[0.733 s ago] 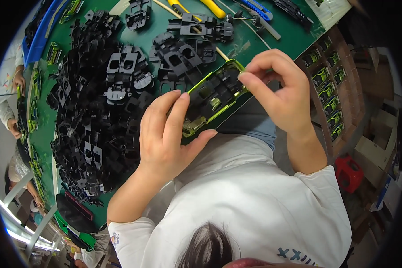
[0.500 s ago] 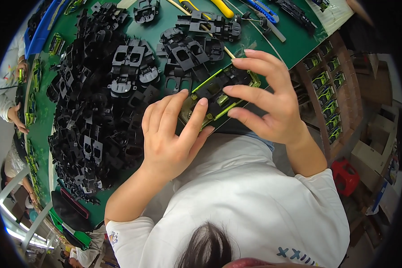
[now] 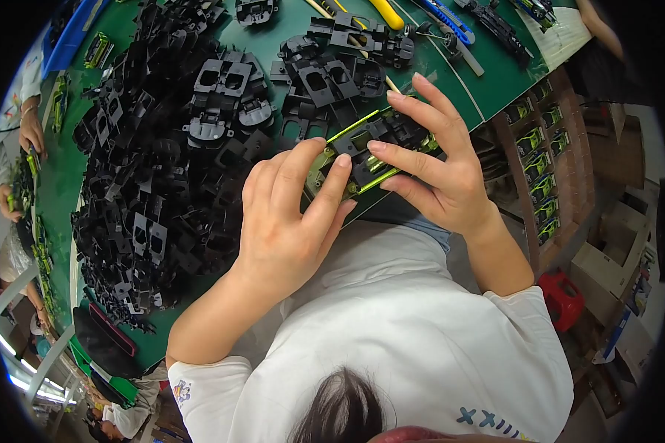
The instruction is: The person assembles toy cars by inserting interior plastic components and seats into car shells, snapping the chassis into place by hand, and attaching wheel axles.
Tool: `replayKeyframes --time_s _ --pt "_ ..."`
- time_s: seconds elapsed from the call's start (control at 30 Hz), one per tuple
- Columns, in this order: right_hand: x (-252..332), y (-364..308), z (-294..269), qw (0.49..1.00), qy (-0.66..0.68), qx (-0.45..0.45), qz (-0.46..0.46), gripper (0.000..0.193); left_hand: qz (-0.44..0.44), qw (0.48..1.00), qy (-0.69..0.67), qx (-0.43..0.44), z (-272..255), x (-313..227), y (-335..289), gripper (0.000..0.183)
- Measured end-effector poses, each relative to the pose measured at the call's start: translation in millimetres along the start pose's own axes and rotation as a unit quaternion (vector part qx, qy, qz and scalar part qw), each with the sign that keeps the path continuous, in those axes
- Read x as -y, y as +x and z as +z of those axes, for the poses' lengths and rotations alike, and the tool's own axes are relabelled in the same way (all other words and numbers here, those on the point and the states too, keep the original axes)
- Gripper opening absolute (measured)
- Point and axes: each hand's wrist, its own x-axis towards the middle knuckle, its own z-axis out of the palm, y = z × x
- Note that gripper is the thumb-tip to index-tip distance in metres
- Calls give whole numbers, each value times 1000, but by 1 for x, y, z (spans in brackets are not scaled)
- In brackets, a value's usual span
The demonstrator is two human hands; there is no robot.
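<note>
A toy car's green shell (image 3: 317, 176) lies upside down at the near edge of the green table, with a black plastic chassis (image 3: 362, 168) set inside it. My left hand (image 3: 282, 210) grips the shell's left end, its index finger pressing on the chassis and its thumb low at the near side. My right hand (image 3: 448, 171) holds the right half, index finger on the chassis, thumb at the near green edge and the other fingers over the far side. Whether the chassis sits fully down in the shell I cannot tell. My fingers hide both ends.
A big heap of black chassis parts (image 3: 155, 170) fills the table's left. Several loose chassis (image 3: 325, 77), a yellow-handled tool (image 3: 386, 13) and a blue cutter (image 3: 451, 21) lie beyond. A tray of green cars (image 3: 543, 173) stands at right. Another person's hands (image 3: 31, 131) work at far left.
The view has shifted slightly, so the table's things sit a little further right. Both hands keep hold of the toy car. The other person's hands at far left have moved.
</note>
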Motion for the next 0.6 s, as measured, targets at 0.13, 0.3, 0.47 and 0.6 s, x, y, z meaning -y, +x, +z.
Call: replayKeyframes --time_s 0.13,0.3,0.47,0.6 --pt "-2 -6 0 999 -28 13 -14 37 21 1000 23 -2 3 1 0 49" --pt "3 -2 -3 998 -52 19 -28 35 18 999 33 -8 -1 0 0 45" --pt "3 -4 0 993 -97 1 -72 28 27 999 30 -6 7 3 -2 38" --pt "0 -3 1 988 -115 -10 -102 19 75 994 78 -4 9 8 -7 37"
